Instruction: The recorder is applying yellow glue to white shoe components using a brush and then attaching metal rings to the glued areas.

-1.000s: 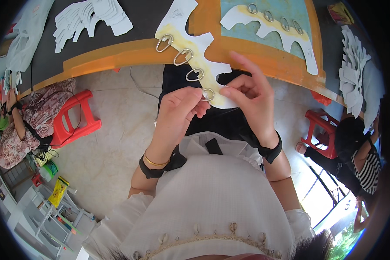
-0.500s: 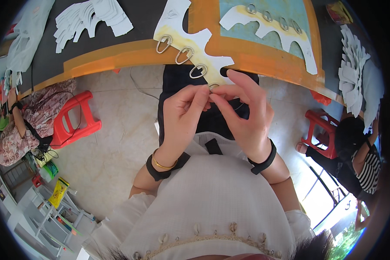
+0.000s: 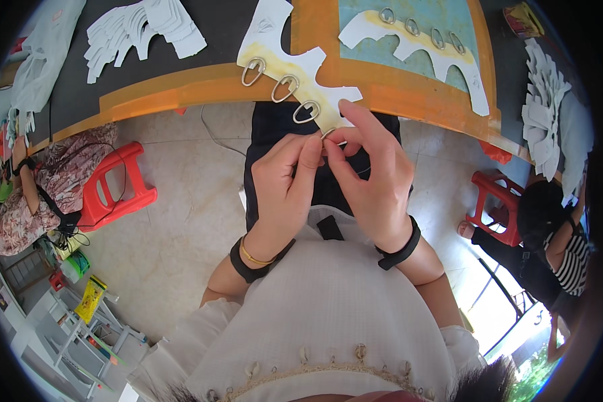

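Note:
A white cut-out piece (image 3: 338, 94) with a yellowish glue-like band hangs over the table's near edge. Three oval metal rings, among them one ring (image 3: 307, 112), sit along its left side. At the piece's lower end, both hands meet around one more metal ring (image 3: 327, 133). My left hand (image 3: 285, 171) is closed, thumb and fingers pinching at the ring and the piece's tip. My right hand (image 3: 375, 171) pinches the ring with thumb and finger, its index finger raised. The fingertips partly hide the ring and the edge. A similar piece (image 3: 415, 47) with several rings lies on a blue-green mat.
Stacked white cut-outs (image 3: 144, 33) lie at the table's far left; another stack (image 3: 544, 110) hangs at the right. Orange tape borders the black table (image 3: 67, 87). Co-workers sit at both sides, by a red stool (image 3: 117, 187) and another red stool (image 3: 496, 204).
Both hands stay at the piece's lower end. My right hand has shifted slightly left, and the ring between the fingers has turned so it shows more edge-on.

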`<state>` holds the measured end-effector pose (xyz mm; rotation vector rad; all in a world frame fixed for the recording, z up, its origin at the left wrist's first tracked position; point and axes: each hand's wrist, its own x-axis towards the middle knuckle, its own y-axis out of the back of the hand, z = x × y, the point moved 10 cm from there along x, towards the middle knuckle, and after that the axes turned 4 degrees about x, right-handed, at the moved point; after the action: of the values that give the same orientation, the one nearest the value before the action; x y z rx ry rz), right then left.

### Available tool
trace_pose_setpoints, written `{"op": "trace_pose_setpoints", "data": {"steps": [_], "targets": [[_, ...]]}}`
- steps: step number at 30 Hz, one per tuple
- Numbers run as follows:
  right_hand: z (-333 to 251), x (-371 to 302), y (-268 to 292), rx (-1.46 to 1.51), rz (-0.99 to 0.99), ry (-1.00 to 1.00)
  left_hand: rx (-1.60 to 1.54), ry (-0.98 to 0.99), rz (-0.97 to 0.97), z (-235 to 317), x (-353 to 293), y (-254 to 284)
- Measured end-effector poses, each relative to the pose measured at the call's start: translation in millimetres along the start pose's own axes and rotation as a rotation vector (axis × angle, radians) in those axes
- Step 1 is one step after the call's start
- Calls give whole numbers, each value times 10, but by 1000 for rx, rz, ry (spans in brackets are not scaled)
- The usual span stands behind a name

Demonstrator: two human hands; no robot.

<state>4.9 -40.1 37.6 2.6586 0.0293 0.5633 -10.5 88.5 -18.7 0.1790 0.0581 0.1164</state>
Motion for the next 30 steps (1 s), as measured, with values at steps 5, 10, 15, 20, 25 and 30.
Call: {"op": "trace_pose_setpoints", "data": {"steps": [5,10,15,20,25,30], "targets": [[-26,26,-21,-63,2,41,162,-27,4,24,10,4],[115,0,121,88,-4,-159,-192,180,-24,-183,13,28],[234,-7,56,180,-23,-158,-354,243,-67,-235,44,-53],[242,-18,54,223,-11,-134,-397,259,-89,-290,43,-65],[341,-7,83,252,-22,-219,-403,273,-90,-264,39,-76],[-47,78,149,-70,-67,107,-259,260,-75,-248,34,-21]]}}
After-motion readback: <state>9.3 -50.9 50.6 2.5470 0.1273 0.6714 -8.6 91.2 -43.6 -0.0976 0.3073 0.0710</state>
